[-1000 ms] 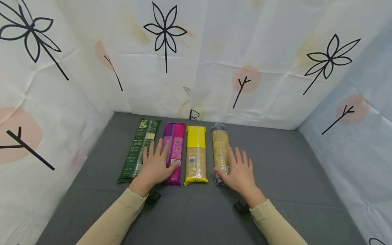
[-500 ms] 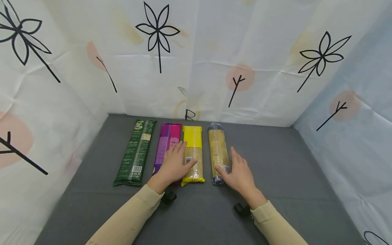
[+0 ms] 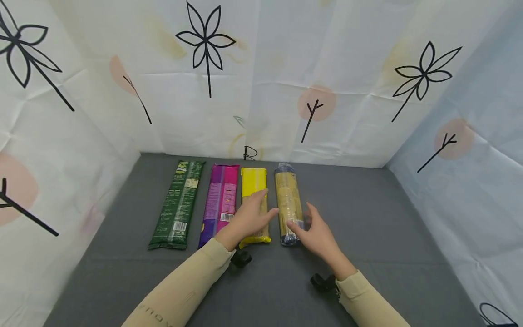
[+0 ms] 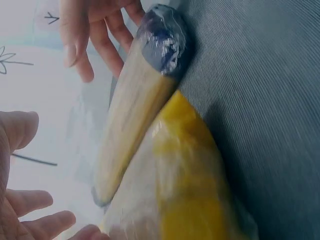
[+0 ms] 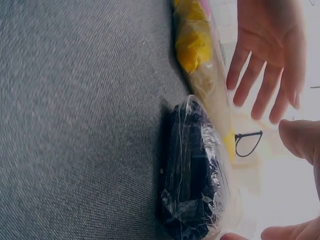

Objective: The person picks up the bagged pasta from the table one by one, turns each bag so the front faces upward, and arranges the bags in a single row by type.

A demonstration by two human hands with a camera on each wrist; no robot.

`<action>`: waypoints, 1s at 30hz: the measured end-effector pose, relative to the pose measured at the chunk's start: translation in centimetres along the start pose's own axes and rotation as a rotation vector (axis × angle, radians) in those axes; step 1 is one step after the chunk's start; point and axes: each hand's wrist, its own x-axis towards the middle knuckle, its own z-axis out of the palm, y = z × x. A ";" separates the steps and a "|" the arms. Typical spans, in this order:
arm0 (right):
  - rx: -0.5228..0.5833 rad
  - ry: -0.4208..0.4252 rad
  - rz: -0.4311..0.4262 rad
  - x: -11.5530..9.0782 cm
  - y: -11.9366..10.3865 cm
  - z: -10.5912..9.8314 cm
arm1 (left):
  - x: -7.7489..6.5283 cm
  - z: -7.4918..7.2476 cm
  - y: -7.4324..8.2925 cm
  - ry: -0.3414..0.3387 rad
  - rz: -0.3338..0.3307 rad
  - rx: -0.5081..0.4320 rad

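Four long packs lie side by side: a green one (image 3: 177, 204), a purple and pink one (image 3: 218, 200), a yellow and clear one (image 3: 253, 178) and a clear-wrapped pack of pale noodle-like sticks (image 3: 288, 193) with dark ends. Over the yellow pack hovers my left hand (image 3: 251, 220), fingers loosely extended, thumb towards the rightmost pack. My right hand (image 3: 320, 234) is at the near right side of that rightmost pack, its thumb above it and its fingers beside it. In the right wrist view, the fingers appear apart from the wrapper (image 5: 195, 170).
A grey cloth (image 3: 367, 218) covers the table. White fabric walls with printed flowers (image 3: 206, 41) stand behind and at both sides. A small black device (image 3: 323, 282) sits at the right wrist, another (image 3: 241, 259) at the left.
My left hand has moved right, from over the green and purple packs to over the yellow one. The right hand stays near the rightmost pack, its fingers turned more sideways. The packs keep their order.
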 end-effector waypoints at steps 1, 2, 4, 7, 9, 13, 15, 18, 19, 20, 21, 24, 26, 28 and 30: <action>0.012 -0.008 0.007 0.0 0.0 -0.1 | 0.2 0.2 0.2 -0.006 0.002 -0.012; 0.022 -0.014 0.014 0.0 0.0 -0.1 | 0.5 0.4 0.4 -0.015 0.003 -0.029; 0.051 -0.026 0.030 0.0 0.1 -0.1 | 0.9 1.0 0.7 -0.035 -0.003 -0.061; 0.082 -0.039 0.045 -0.1 0.2 -0.2 | 1.3 1.7 1.2 -0.067 -0.023 -0.122; 0.098 -0.042 0.053 0.0 0.3 -0.2 | 1.6 2.1 1.5 -0.089 -0.039 -0.145; 0.134 -0.046 0.075 0.5 0.7 -0.3 | 2.0 2.7 2.1 -0.109 -0.046 -0.144; 0.157 -0.058 0.095 0.8 1.0 -0.4 | 2.3 3.0 2.3 -0.116 -0.038 -0.109; 0.228 -0.100 0.146 1.2 1.3 -0.8 | 2.6 3.5 2.4 -0.119 -0.039 -0.045; 0.253 -0.120 0.161 1.3 1.4 -1.0 | 2.7 3.7 2.5 -0.119 -0.042 -0.023; 0.283 -0.136 0.178 1.4 1.5 -1.1 | 2.8 3.9 2.5 -0.119 -0.047 -0.003; 0.313 -0.154 0.189 1.6 1.6 -1.2 | 2.8 4.1 2.5 -0.117 -0.054 0.011; 0.376 -0.186 0.217 2.0 1.7 -1.6 | 3.1 4.7 2.6 -0.113 -0.061 0.039; 0.396 -0.197 0.230 2.2 1.7 -1.7 | 3.1 4.9 2.6 -0.111 -0.061 0.047; 0.401 -0.210 0.232 2.4 1.7 -1.8 | 3.1 5.0 2.6 -0.113 -0.064 0.055; 0.407 -0.220 0.236 2.5 1.7 -1.7 | 3.0 5.0 2.7 -0.116 -0.071 0.061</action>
